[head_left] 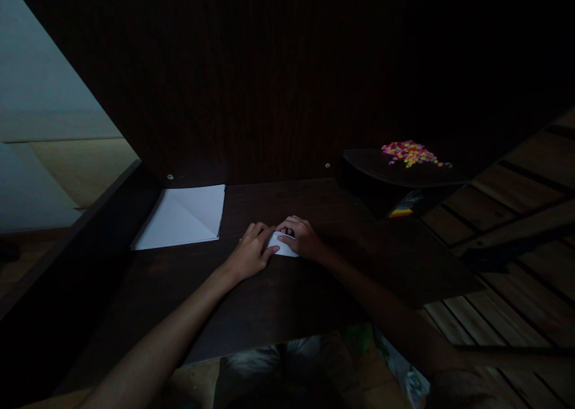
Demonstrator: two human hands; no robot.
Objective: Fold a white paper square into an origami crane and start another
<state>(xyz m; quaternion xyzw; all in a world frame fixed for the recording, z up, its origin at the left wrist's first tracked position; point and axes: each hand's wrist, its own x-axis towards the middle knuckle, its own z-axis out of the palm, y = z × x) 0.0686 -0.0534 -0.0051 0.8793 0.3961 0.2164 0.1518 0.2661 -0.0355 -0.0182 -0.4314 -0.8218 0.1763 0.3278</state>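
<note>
A small folded piece of white paper rests on the dark wooden desk, between my two hands. My left hand covers its left part, with the fingers over the far side and the thumb along the near edge. From the right, my right hand grips the paper, its thumb on top and its fingers curled at the far edge. The fingertips of both hands come close together at the top of the paper. Part of the paper is hidden under the hands.
A stack of white paper sheets with a diagonal crease on top lies at the left of the desk. On a rounded shelf at the right sits a pile of small colourful pieces. A dark panel rises behind.
</note>
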